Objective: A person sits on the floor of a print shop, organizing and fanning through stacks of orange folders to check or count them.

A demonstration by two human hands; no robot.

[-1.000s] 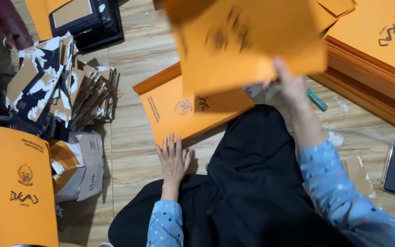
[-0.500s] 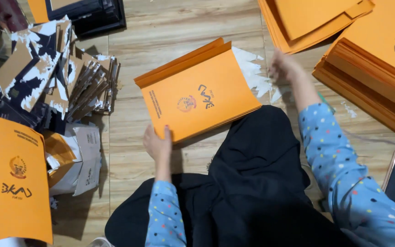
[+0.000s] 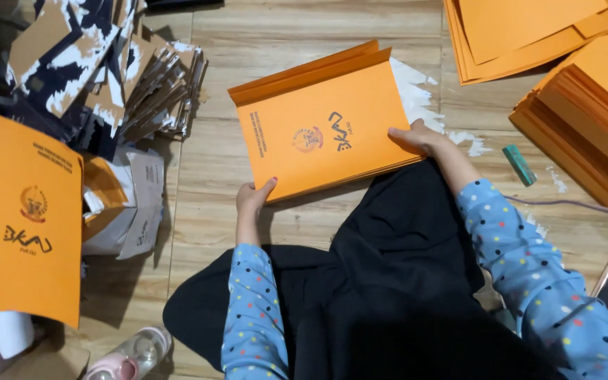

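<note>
While we sit on the wooden floor (image 3: 283,42), our left hand (image 3: 251,199) pinches the near-left corner of the orange folder stack (image 3: 325,134), fingers curled on its edge; our right hand (image 3: 416,137) lies partly open, clasping the right edge; stack rests flat on the floor just ahead of our lap; thin matte card, probably light, bendy, fairly slick, so grip opposite edges; printed cardboard scraps (image 3: 100,70) lie left.

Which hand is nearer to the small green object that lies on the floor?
The right hand. It rests on the right edge of the orange folder stack, a short way left of the green object. The left hand is at the stack's lower left corner, much farther away.
</note>
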